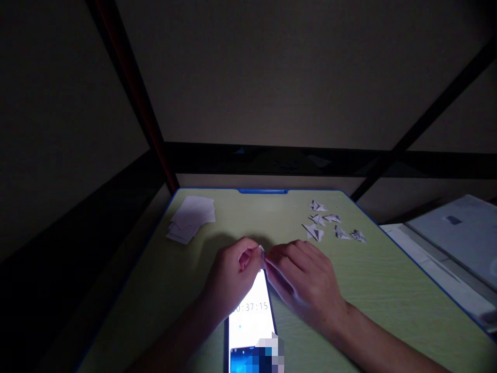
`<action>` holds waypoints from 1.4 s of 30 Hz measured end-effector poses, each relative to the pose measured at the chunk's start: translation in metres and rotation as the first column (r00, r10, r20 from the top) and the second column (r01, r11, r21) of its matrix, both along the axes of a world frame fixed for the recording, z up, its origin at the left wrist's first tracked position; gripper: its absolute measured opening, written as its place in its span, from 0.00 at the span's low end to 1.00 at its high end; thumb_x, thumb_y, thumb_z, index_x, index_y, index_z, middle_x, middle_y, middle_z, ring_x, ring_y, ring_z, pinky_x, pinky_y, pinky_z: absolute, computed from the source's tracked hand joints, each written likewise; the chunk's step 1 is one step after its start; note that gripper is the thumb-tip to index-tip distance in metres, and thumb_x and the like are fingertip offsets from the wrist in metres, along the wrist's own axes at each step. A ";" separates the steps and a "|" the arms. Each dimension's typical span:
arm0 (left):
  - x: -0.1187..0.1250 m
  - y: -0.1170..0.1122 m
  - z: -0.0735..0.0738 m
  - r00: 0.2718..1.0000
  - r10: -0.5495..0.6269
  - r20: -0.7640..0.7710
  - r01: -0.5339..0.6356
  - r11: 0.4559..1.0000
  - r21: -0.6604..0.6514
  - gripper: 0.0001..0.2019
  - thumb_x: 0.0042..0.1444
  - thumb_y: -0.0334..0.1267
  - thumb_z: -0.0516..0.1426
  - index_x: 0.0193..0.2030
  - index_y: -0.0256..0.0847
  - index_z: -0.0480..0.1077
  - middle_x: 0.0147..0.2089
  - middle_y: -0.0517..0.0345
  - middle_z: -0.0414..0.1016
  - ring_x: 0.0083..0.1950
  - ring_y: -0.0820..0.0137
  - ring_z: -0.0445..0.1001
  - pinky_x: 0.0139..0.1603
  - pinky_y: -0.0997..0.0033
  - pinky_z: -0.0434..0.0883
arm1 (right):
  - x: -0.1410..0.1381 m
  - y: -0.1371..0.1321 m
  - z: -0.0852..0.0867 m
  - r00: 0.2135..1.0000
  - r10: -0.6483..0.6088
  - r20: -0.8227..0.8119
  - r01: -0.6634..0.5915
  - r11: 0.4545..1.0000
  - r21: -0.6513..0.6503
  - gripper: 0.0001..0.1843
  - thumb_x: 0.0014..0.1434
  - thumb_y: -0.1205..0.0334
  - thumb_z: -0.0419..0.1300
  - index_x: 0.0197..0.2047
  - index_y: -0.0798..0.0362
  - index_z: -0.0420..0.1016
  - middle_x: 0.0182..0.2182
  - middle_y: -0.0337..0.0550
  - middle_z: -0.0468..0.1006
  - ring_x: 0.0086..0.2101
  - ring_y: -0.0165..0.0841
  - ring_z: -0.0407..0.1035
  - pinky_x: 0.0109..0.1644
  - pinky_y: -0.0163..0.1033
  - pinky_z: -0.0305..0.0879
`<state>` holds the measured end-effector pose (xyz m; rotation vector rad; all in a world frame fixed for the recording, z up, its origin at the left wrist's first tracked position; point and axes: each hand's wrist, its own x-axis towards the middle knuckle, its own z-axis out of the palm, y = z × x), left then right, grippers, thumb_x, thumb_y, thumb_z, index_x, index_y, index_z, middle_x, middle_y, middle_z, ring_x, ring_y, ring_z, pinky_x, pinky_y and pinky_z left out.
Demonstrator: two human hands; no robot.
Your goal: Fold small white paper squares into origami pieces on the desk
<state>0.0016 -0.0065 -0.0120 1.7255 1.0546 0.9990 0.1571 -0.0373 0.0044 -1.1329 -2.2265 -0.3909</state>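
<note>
Between my two hands is a small piece of folded white paper, mostly covered by fingers. My left hand pinches its left side, thumb and forefinger closed on it. From the other side my right hand grips the paper with its fingertips, the other fingers curled. Just below the hands a lit phone lies on the table, its screen showing timer digits; the left hand covers part of it. At the back right lie several small folded paper figures, pointed and grey-white.
A loose stack of white paper sheets lies at the back left of the pale green table, which has a blue rim. Beyond its right edge is a grey, laptop-like flat object. A dark-framed wall stands behind.
</note>
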 end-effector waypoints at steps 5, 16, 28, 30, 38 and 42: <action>0.000 0.000 0.000 1.000 0.010 0.011 -0.010 1.000 -0.003 0.09 0.59 0.37 0.50 0.30 0.38 0.65 0.23 0.63 0.65 0.25 0.75 0.66 0.25 0.76 0.61 | 0.000 0.000 0.000 0.998 0.020 -0.059 -0.020 1.000 -0.010 0.07 0.53 0.70 0.60 0.38 0.58 0.74 0.29 0.46 0.77 0.30 0.34 0.64 0.32 0.42 0.60; 0.000 -0.001 0.004 0.998 0.001 0.056 0.000 1.000 -0.022 0.10 0.59 0.36 0.50 0.29 0.37 0.65 0.23 0.63 0.66 0.25 0.76 0.66 0.25 0.77 0.61 | 0.001 0.000 -0.003 0.995 0.061 -0.076 -0.062 0.998 -0.010 0.05 0.55 0.70 0.59 0.37 0.56 0.74 0.29 0.46 0.76 0.29 0.34 0.65 0.31 0.41 0.60; 0.000 -0.001 0.005 0.998 -0.011 0.054 0.014 0.998 -0.057 0.14 0.60 0.40 0.49 0.25 0.38 0.62 0.21 0.64 0.63 0.24 0.76 0.65 0.24 0.78 0.62 | 0.002 0.001 -0.003 0.993 0.074 -0.093 -0.078 0.996 -0.045 0.06 0.56 0.69 0.58 0.38 0.54 0.75 0.30 0.45 0.77 0.30 0.34 0.65 0.31 0.41 0.60; 0.001 -0.001 0.004 0.999 -0.011 0.042 0.013 0.999 -0.048 0.13 0.60 0.39 0.49 0.26 0.38 0.63 0.22 0.64 0.64 0.24 0.76 0.66 0.25 0.77 0.62 | 0.001 0.002 -0.004 0.987 0.088 -0.138 -0.100 0.992 -0.077 0.06 0.56 0.69 0.58 0.38 0.53 0.75 0.30 0.45 0.77 0.30 0.34 0.66 0.32 0.41 0.61; 0.001 0.000 0.004 1.000 0.012 0.020 -0.011 0.999 -0.036 0.11 0.59 0.38 0.50 0.27 0.37 0.65 0.23 0.62 0.68 0.25 0.75 0.67 0.25 0.77 0.62 | -0.002 0.005 -0.007 0.873 0.033 -0.487 -0.184 0.946 -0.267 0.06 0.55 0.66 0.59 0.37 0.51 0.74 0.31 0.42 0.76 0.32 0.33 0.69 0.35 0.41 0.66; 0.000 0.001 0.005 0.999 0.016 0.039 -0.014 0.999 -0.038 0.11 0.59 0.38 0.50 0.28 0.37 0.65 0.23 0.62 0.68 0.25 0.75 0.67 0.25 0.77 0.62 | -0.002 0.006 -0.009 0.852 0.030 -0.522 -0.204 0.938 -0.279 0.04 0.54 0.67 0.60 0.35 0.51 0.74 0.30 0.42 0.75 0.32 0.33 0.69 0.35 0.41 0.67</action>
